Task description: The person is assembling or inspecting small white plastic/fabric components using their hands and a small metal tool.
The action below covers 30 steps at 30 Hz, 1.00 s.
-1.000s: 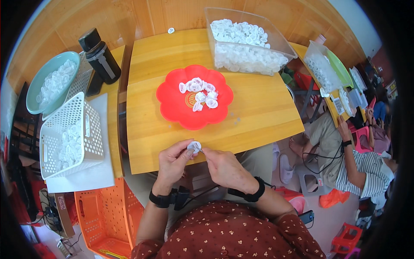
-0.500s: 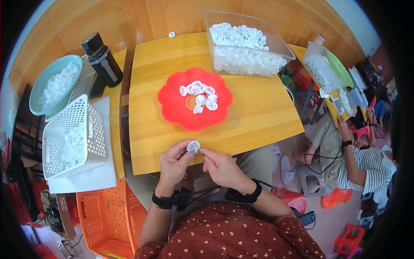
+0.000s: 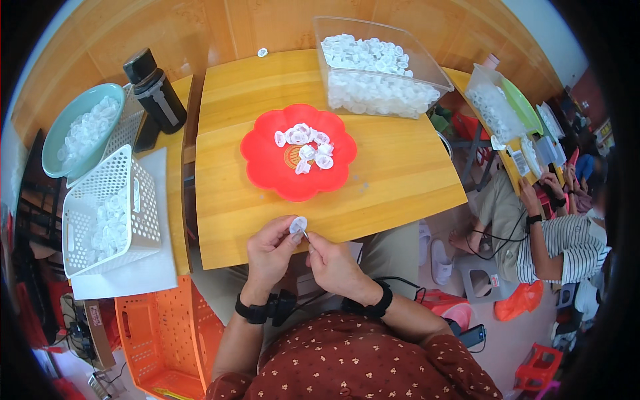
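white disc (image 3: 298, 225): left hand (image 3: 267, 257) pinching, right hand (image 3: 339, 268) beside

Left fingers (image 3: 287, 244) pinching white disc (image 3: 297, 225), right fingers (image 3: 319, 243) holding metal tool (image 3: 306, 235), red scalloped dish (image 3: 267, 172) beyond

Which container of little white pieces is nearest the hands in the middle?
The red flower-shaped plate, just beyond the left hand and right hand; the big clear bin, white basket and teal bowl stand farther off.

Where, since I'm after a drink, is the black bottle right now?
In the head view, the black bottle stands on the side table at the left, just right of the pale green basin.
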Each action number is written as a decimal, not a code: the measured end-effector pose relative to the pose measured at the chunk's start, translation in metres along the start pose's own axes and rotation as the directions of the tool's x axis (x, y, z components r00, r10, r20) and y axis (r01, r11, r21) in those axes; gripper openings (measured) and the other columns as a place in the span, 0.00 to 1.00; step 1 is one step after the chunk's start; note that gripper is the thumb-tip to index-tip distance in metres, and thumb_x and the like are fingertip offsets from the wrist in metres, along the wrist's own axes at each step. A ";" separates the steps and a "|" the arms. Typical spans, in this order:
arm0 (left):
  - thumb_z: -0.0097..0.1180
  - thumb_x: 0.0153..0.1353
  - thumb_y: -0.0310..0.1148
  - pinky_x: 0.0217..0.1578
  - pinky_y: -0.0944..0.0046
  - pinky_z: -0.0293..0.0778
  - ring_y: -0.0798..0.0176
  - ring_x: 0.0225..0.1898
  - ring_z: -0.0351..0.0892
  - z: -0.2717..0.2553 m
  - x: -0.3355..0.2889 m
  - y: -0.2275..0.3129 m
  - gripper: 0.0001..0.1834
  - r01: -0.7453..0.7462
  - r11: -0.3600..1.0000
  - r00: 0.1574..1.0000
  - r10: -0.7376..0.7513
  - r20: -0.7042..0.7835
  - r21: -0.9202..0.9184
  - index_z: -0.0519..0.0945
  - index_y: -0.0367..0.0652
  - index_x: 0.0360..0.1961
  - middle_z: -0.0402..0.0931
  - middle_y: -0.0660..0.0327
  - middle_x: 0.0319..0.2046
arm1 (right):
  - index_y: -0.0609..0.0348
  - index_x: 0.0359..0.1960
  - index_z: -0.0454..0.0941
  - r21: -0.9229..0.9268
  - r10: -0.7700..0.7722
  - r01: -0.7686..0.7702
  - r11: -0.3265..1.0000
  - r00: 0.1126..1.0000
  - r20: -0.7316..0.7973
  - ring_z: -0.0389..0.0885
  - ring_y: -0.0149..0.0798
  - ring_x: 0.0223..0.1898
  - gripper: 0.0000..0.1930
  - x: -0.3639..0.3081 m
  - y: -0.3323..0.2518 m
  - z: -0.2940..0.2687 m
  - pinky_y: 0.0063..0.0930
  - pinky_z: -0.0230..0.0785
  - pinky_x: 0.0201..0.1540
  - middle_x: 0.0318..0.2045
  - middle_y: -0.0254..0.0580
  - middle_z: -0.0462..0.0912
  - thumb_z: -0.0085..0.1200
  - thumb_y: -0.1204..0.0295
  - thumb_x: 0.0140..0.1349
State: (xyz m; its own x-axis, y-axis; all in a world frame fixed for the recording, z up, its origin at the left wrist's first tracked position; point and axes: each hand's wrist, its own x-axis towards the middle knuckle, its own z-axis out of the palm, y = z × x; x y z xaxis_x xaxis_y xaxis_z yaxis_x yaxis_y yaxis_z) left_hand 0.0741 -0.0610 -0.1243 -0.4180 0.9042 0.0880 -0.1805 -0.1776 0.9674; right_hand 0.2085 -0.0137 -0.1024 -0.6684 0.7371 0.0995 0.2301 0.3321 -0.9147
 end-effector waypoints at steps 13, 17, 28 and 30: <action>0.53 0.55 0.15 0.45 0.69 0.72 0.66 0.43 0.75 -0.006 0.001 -0.002 0.14 -0.069 0.995 0.994 0.063 0.088 0.069 0.75 0.31 0.44 0.74 0.56 0.42 | 0.71 0.39 0.68 -0.453 -0.098 0.156 0.878 0.984 0.147 0.77 0.55 0.26 0.13 0.002 -0.012 -0.012 0.42 0.70 0.29 0.24 0.57 0.75 0.46 0.80 0.52; 0.52 0.55 0.14 0.44 0.70 0.72 0.67 0.43 0.74 -0.005 0.001 -0.001 0.15 -0.054 0.999 0.994 0.054 0.093 -0.007 0.75 0.32 0.45 0.73 0.57 0.43 | 0.71 0.43 0.69 -0.504 -0.182 0.203 0.839 0.979 0.092 0.77 0.52 0.26 0.15 0.000 -0.009 -0.022 0.39 0.71 0.29 0.25 0.54 0.75 0.48 0.78 0.52; 0.52 0.54 0.15 0.42 0.72 0.71 0.69 0.42 0.74 -0.007 0.002 0.001 0.16 -0.015 1.000 0.995 0.012 0.094 0.026 0.75 0.33 0.46 0.73 0.59 0.42 | 0.68 0.43 0.70 -0.542 -0.195 0.235 0.807 0.972 0.130 0.77 0.49 0.25 0.15 0.004 -0.012 -0.025 0.37 0.70 0.28 0.23 0.49 0.73 0.50 0.77 0.53; 0.53 0.54 0.15 0.42 0.72 0.71 0.69 0.42 0.74 -0.007 0.002 0.001 0.16 -0.009 1.000 0.996 0.007 0.090 0.027 0.75 0.33 0.46 0.73 0.59 0.42 | 0.68 0.43 0.70 -0.550 -0.192 0.237 0.801 0.972 0.138 0.77 0.49 0.25 0.15 0.004 -0.012 -0.024 0.37 0.70 0.28 0.23 0.49 0.73 0.50 0.77 0.53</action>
State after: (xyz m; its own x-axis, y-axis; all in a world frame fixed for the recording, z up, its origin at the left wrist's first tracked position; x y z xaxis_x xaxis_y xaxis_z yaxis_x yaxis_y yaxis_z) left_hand 0.0666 -0.0625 -0.1249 -0.3375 0.9342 0.1153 -0.1524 -0.1751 0.9727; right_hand 0.2204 -0.0004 -0.0816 -0.7914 0.5710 0.2184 0.4153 0.7643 -0.4934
